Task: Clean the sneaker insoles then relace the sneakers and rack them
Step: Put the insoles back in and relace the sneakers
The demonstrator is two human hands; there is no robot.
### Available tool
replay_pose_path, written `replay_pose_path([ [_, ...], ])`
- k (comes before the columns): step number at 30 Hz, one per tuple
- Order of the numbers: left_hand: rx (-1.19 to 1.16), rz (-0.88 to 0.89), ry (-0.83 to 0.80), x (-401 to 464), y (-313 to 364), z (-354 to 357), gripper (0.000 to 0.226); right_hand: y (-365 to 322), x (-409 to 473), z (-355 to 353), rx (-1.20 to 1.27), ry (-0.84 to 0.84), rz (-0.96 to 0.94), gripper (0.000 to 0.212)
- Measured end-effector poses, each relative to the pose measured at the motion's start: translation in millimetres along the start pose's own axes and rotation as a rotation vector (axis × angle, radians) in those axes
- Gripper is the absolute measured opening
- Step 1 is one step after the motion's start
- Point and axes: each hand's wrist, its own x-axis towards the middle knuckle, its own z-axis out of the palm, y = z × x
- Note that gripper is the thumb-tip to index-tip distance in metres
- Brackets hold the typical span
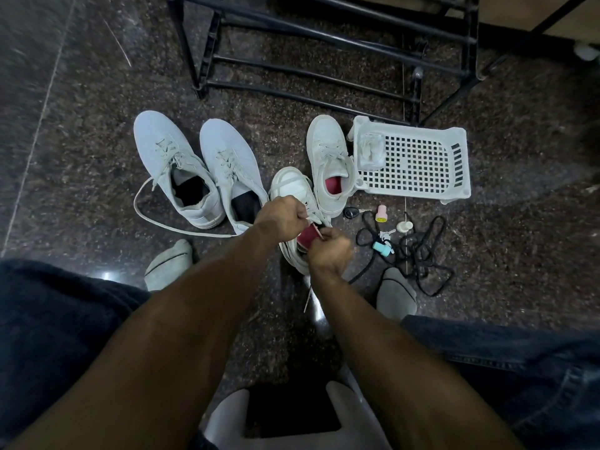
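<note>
The sneaker (293,196) lay on the floor directly under both hands, toe pointing away. The left hand (281,219) and right hand (328,250) each pinched its lace (314,217), equally near.

Four white sneakers are sitting on the floor (97,141) — dark brown speckled stone. The left pair (194,167) is showing black linings, the right sneaker (329,160) a red one, like the sneaker being laced (293,190). A white grid-patterned basket (418,160) is lying beside black cords (418,251) — and the rack (324,43) is black.
</note>
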Motion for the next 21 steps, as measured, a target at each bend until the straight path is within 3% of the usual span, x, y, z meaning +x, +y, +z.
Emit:
replay_pose_path([
  [4, -0.003, 0.001, 0.009, 2.0, 0.6, -0.2, 0.013, -3.8, 5.6, 4.6, 0.025, 0.05, 0.0, 0.028],
  [7, -0.003, -0.002, 0.008, 3.7, 1.6, -0.1, 0.012, -4.1, 7.6, -3.9, -0.11, -0.024, -0.1, 0.031],
  [10, -0.004, -0.004, 0.012, 4.0, 1.8, -0.1, 0.011, -2.1, 5.6, -21.7, -0.441, -0.137, -0.354, 0.026],
  [12, -0.003, 0.0, 0.011, 3.6, 1.9, 0.9, 0.012, 5.0, 5.1, -35.8, -0.705, -0.163, -0.648, 0.027],
  [15, -0.008, -0.006, 0.012, 4.0, 1.7, 1.5, 0.013, 28.7, 10.1, -51.1, -0.848, -0.134, -1.089, 0.019],
  [19, -0.019, -0.01, 0.007, 5.1, 0.9, 2.9, 0.012, 51.0, 25.2, -60.6, -1.077, -0.234, -1.299, 0.031],
  [21, -0.019, -0.012, 0.01, 5.1, 0.7, 3.0, 0.013, 46.4, 25.5, -60.7, -1.156, -0.315, -1.288, 0.037],
])
